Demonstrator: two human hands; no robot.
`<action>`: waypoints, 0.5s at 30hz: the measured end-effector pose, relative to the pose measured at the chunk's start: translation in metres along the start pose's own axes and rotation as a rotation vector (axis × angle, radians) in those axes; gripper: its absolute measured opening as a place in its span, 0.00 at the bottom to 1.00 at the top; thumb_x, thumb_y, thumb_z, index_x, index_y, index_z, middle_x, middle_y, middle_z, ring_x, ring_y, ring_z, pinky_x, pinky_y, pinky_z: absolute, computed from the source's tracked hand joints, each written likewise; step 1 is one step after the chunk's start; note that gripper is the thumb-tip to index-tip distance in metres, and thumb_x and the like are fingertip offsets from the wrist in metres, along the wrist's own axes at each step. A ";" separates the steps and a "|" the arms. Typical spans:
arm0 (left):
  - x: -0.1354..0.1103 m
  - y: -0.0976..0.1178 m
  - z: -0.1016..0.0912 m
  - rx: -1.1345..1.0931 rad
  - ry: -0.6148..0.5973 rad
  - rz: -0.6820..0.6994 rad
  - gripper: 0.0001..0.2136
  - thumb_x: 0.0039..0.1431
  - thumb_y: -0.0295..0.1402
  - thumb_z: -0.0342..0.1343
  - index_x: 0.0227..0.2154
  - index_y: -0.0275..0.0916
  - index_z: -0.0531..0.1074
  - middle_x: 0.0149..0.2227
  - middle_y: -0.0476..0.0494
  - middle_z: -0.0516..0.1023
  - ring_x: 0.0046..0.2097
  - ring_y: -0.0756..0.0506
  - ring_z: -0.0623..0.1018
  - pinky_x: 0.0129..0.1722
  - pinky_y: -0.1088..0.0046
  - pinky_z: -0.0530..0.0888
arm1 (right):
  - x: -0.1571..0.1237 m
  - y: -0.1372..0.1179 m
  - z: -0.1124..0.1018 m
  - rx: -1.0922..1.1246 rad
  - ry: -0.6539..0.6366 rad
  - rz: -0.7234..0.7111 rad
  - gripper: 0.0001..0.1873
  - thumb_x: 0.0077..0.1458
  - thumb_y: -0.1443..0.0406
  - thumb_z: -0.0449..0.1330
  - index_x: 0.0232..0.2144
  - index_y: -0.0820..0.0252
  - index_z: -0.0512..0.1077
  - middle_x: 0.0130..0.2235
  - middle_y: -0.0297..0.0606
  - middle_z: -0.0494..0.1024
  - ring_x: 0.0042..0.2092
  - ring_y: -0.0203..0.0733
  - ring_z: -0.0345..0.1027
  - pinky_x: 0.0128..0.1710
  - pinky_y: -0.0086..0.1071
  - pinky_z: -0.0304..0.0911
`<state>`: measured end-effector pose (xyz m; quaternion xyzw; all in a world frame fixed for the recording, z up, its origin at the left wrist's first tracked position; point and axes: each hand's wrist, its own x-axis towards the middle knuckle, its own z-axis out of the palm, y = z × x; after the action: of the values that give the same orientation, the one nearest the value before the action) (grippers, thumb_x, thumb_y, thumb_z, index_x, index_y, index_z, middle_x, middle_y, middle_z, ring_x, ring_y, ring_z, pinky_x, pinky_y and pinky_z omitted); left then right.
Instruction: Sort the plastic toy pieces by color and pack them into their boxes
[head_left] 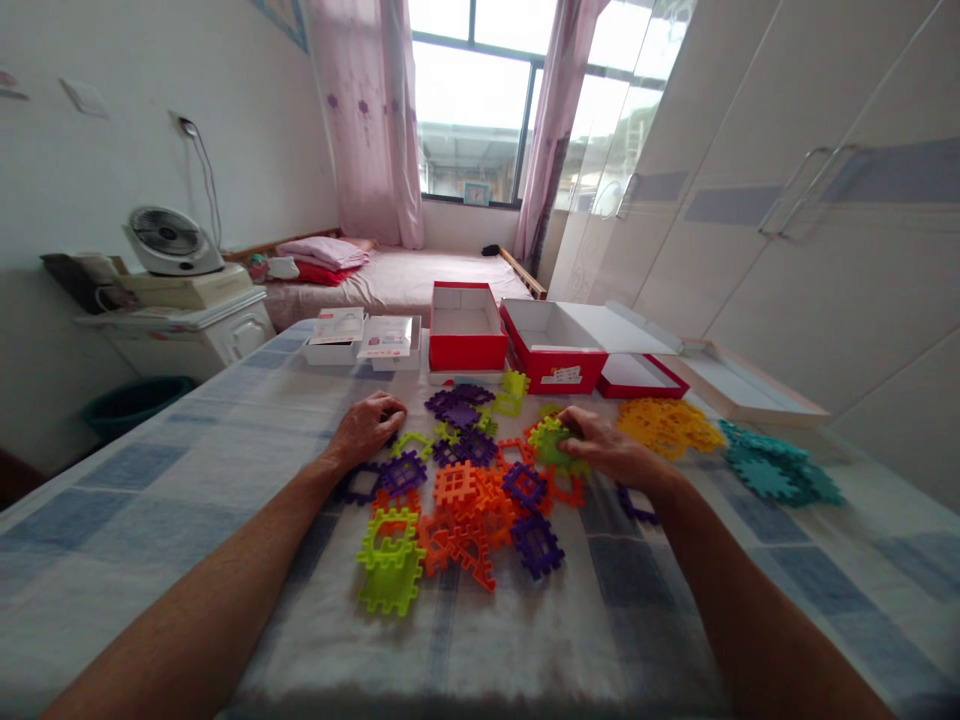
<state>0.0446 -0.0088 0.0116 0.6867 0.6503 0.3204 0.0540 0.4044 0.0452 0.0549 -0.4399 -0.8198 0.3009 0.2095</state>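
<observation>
Interlocking plastic building pieces with notched edges lie in a mixed heap in front of me. Orange pieces (472, 505) fill its middle, with purple pieces (537, 545) around them. Two lime-green pieces (391, 575) lie at its near left. My right hand (604, 445) is closed on a lime-green building piece (551, 440) at the heap's right side. At the left edge my left hand (367, 428) rests low, its fingers curled together; whatever is beneath them is hidden. A purple window-like piece (405, 472) and a green frame piece (412, 445) lie close to that hand.
Yellow pieces (667, 427) and teal pieces (776, 465) form separate piles on the right. Behind the heap stand an open red box (469, 350), a second red box (555, 370), a shallow pale lid (750, 385) and small white boxes (390, 362). A checked cloth (187, 510) covers the table.
</observation>
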 end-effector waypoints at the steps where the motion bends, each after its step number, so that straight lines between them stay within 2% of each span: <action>1: 0.000 0.000 0.000 0.000 -0.001 0.003 0.15 0.52 0.39 0.46 0.31 0.37 0.75 0.38 0.42 0.76 0.37 0.45 0.76 0.42 0.70 0.71 | 0.003 -0.004 0.000 0.132 0.033 0.021 0.11 0.45 0.62 0.57 0.33 0.60 0.66 0.31 0.33 0.71 0.33 0.36 0.63 0.33 0.30 0.60; 4: -0.001 0.001 0.000 -0.007 -0.002 0.005 0.15 0.52 0.38 0.46 0.30 0.37 0.75 0.38 0.42 0.76 0.37 0.44 0.76 0.42 0.69 0.71 | 0.020 -0.015 0.002 0.490 0.105 0.116 0.13 0.44 0.63 0.59 0.34 0.61 0.67 0.33 0.35 0.74 0.33 0.36 0.67 0.34 0.30 0.63; 6: -0.001 0.001 0.000 -0.013 0.001 0.004 0.14 0.52 0.38 0.46 0.30 0.37 0.75 0.38 0.42 0.76 0.37 0.44 0.76 0.42 0.69 0.71 | 0.039 -0.018 0.007 0.594 0.130 0.199 0.11 0.41 0.65 0.61 0.31 0.62 0.68 0.30 0.36 0.74 0.29 0.36 0.67 0.30 0.30 0.63; 10: -0.001 0.000 0.001 -0.025 -0.006 0.002 0.14 0.52 0.38 0.46 0.30 0.37 0.75 0.38 0.42 0.76 0.37 0.45 0.76 0.43 0.69 0.70 | 0.078 -0.014 0.023 0.622 0.201 0.287 0.08 0.39 0.67 0.62 0.26 0.62 0.67 0.23 0.34 0.72 0.22 0.35 0.64 0.23 0.29 0.62; 15: 0.000 -0.003 0.003 -0.030 0.000 0.006 0.13 0.53 0.37 0.47 0.30 0.38 0.75 0.38 0.43 0.75 0.38 0.45 0.76 0.43 0.70 0.70 | 0.103 -0.005 0.045 0.567 0.228 0.221 0.10 0.40 0.65 0.62 0.29 0.61 0.67 0.21 0.32 0.70 0.21 0.34 0.63 0.22 0.29 0.62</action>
<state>0.0437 -0.0073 0.0077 0.6877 0.6432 0.3306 0.0634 0.3203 0.1164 0.0333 -0.4810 -0.6220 0.4870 0.3802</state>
